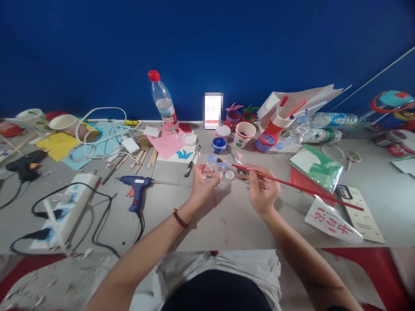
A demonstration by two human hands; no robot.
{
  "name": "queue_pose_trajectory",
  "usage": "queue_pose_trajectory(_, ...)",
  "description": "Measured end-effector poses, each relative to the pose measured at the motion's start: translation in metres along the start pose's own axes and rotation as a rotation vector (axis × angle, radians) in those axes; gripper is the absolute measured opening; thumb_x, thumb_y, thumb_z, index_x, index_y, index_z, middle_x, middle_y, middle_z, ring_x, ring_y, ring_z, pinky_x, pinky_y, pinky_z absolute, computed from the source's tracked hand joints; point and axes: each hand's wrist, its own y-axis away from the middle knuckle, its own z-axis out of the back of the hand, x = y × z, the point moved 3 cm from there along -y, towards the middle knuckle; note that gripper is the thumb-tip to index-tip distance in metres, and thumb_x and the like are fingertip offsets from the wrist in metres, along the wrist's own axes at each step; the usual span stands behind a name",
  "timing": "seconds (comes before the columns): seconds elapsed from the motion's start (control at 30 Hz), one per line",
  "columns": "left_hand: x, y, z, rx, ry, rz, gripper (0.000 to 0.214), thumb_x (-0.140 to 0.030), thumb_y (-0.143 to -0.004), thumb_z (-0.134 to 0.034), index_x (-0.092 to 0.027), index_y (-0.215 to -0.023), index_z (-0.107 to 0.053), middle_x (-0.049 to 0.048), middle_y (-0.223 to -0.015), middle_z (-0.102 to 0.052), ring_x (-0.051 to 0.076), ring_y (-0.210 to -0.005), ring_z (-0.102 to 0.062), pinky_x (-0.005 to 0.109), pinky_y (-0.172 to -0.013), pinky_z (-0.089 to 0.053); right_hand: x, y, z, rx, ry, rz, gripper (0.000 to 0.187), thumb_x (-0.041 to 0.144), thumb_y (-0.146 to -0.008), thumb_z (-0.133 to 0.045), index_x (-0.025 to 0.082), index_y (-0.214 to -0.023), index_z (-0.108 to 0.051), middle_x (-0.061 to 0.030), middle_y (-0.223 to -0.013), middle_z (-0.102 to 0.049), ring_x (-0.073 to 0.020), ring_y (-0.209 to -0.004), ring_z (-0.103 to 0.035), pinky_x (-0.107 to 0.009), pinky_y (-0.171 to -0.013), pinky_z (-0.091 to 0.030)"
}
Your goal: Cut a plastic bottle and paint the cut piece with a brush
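My left hand [205,183], with a beaded bracelet at its wrist, is closed around a see-through plastic piece [213,172], perhaps part of a cut bottle. Blue paint shows along the far edge of that piece. Between the fingers of my right hand [264,190] is a long paintbrush [301,188] with a red handle, its bristles at the blue edge. Just beyond stands an open jar of blue paint [219,145]. A small white cap [229,175] lies between my hands, and scissors [234,155] lie partly hidden behind my right fingers.
A blue glue gun [139,188] and a power strip [66,211] with cords lie to the left. Behind stand a red-capped bottle [165,103] and a paper cup [244,134]. At right are a green packet [316,166] and a cut plastic sheet [332,222].
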Motion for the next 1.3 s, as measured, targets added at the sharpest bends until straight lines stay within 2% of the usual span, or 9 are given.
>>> queue_pose_trajectory(0.27, -0.002, -0.002, 0.002, -0.023, 0.056, 0.081, 0.048, -0.023, -0.062, -0.083, -0.024, -0.093, -0.046, -0.0003, -0.092, -0.057, 0.014, -0.077, -0.061, 0.027, -0.065, -0.052, -0.001, -0.001, 0.001, 0.000, -0.009, -0.016, 0.011, 0.026, -0.095, -0.059, 0.024, -0.098, -0.069, -0.0055, -0.096, -0.074, -0.0207, -0.083, -0.076, -0.036, -0.070, -0.069)
queue_pose_trajectory(0.53, -0.010, -0.004, 0.001, -0.045, 0.120, 0.153, 0.048, -0.027, -0.065, -0.081, -0.023, -0.093, -0.043, -0.0003, -0.091, -0.056, 0.015, -0.077, -0.064, 0.030, -0.063, -0.056, -0.006, -0.007, 0.004, 0.007, 0.040, -0.046, 0.011, 0.027, -0.095, -0.060, 0.024, -0.098, -0.070, -0.0047, -0.095, -0.073, -0.0186, -0.081, -0.076, -0.034, -0.073, -0.069)
queue_pose_trajectory(0.7, -0.008, -0.005, 0.001, -0.063, 0.094, 0.145, 0.048, -0.023, -0.064, -0.082, -0.024, -0.092, -0.044, -0.0013, -0.090, -0.056, 0.012, -0.074, -0.061, 0.026, -0.062, -0.053, -0.005, -0.002, 0.004, -0.028, -0.042, 0.008, 0.011, 0.030, -0.096, -0.060, 0.024, -0.099, -0.069, -0.0062, -0.097, -0.074, -0.0223, -0.089, -0.077, -0.037, -0.069, -0.070)
queue_pose_trajectory(0.9, -0.004, -0.003, 0.000, -0.033, 0.065, 0.081, 0.051, -0.024, -0.059, -0.084, -0.023, -0.092, -0.044, -0.0021, -0.090, -0.056, 0.011, -0.072, -0.062, 0.026, -0.064, -0.051, -0.004, 0.004, -0.002, 0.079, -0.089, 0.014, 0.010, 0.026, -0.095, -0.059, 0.023, -0.100, -0.068, -0.0068, -0.099, -0.075, -0.0239, -0.095, -0.076, -0.037, -0.066, -0.070)
queue_pose_trajectory(1.03, -0.003, -0.004, -0.001, -0.025, 0.057, 0.052, 0.052, -0.024, -0.059, -0.084, -0.023, -0.091, -0.043, -0.0020, -0.090, -0.056, 0.012, -0.072, -0.062, 0.026, -0.063, -0.050, -0.005, 0.003, -0.004, 0.103, -0.087, 0.013, 0.011, 0.026, -0.095, -0.059, 0.023, -0.100, -0.069, -0.0063, -0.099, -0.075, -0.0227, -0.092, -0.077, -0.036, -0.065, -0.069)
queue_pose_trajectory(1.3, -0.003, -0.005, -0.002, -0.040, 0.106, 0.110, 0.052, -0.025, -0.059, -0.084, -0.023, -0.091, -0.042, -0.0027, -0.088, -0.055, 0.010, -0.068, -0.058, 0.024, -0.057, -0.052, -0.009, 0.005, -0.002, 0.121, -0.012, 0.052, 0.017, 0.020, -0.095, -0.059, 0.026, -0.106, -0.070, -0.0053, -0.104, -0.075, -0.0214, -0.091, -0.076, -0.033, -0.067, -0.068)
